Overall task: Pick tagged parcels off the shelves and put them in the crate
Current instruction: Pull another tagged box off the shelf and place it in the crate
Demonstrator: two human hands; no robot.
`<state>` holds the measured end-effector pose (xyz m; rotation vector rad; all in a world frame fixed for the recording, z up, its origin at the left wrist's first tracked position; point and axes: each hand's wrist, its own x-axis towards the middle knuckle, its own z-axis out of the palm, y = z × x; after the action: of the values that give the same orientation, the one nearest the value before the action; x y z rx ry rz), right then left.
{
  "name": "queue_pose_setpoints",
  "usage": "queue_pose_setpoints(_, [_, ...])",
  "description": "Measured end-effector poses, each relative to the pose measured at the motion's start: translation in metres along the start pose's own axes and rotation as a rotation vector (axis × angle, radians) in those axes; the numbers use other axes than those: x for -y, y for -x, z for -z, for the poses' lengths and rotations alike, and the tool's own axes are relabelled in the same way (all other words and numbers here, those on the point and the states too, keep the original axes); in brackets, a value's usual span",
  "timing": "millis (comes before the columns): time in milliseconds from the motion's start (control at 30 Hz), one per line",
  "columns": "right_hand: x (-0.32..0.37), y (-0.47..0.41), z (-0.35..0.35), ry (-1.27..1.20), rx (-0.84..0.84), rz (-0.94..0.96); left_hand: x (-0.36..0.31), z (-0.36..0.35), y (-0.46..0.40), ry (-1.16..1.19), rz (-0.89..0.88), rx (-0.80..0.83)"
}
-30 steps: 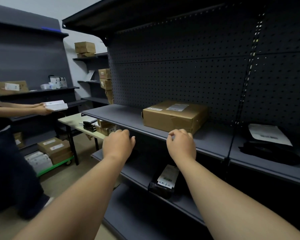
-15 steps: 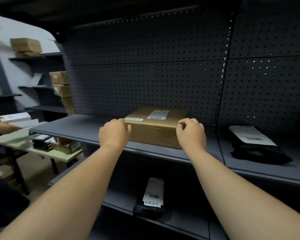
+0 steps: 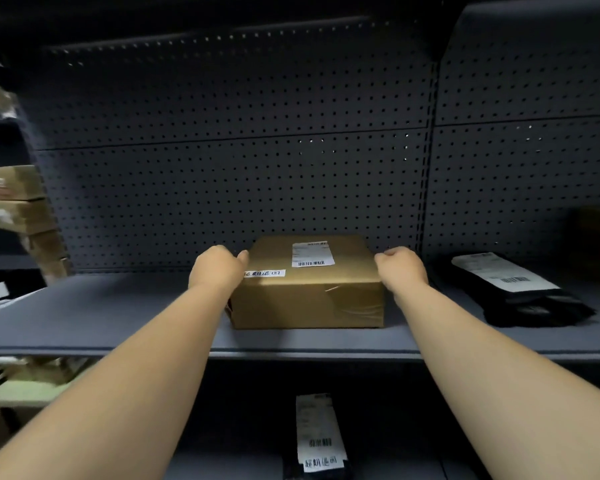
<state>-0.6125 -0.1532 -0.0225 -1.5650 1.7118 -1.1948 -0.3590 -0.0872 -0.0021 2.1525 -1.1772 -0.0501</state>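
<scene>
Cardboard parcel sits on the middle shelf, set back from its front edge and close to the pegboard back panel. On its top are a white shipping label with a barcode and a narrow white tag with printed characters near the left edge. The left hand is against the parcel's upper left edge, fingers curled, thumb touching the top corner. The right hand is at the upper right edge, fingers curled toward the box; whether this grip has closed on the cardboard cannot be told. Toward the right end of the same shelf lies a black mailer bag with a white label. On the lower shelf, near its front edge, lies another black bag with a label and tag. Blurred brown boxes are stacked at far left.
</scene>
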Motion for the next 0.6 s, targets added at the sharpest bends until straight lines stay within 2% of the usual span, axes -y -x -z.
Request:
queue_pose_setpoints(67, [0.000, -0.005, -0.006, -0.033, 0.048, -0.095, 0.000, -0.003, -0.013, 0.073, 0.068, 0.076])
queue_pose_setpoints(200, [0.002, -0.015, -0.012, -0.249, 0.188, -0.306, 0.003, -0.014, -0.035, 0.298, 0.128, 0.236])
queue_pose_setpoints(333, [0.000, -0.023, -0.015, -0.335, 0.287, -0.407, 0.004, -0.022, -0.044, 0.560, 0.227, 0.380])
queue_pose_setpoints(467, [-0.004, -0.031, -0.016, -0.370, 0.319, -0.462, 0.009, -0.022, -0.049, 0.638, 0.300, 0.489])
queue_pose_setpoints(600, [-0.001, -0.030, -0.016, -0.393, 0.326, -0.488, 0.012, -0.026, -0.054, 0.665, 0.310, 0.507])
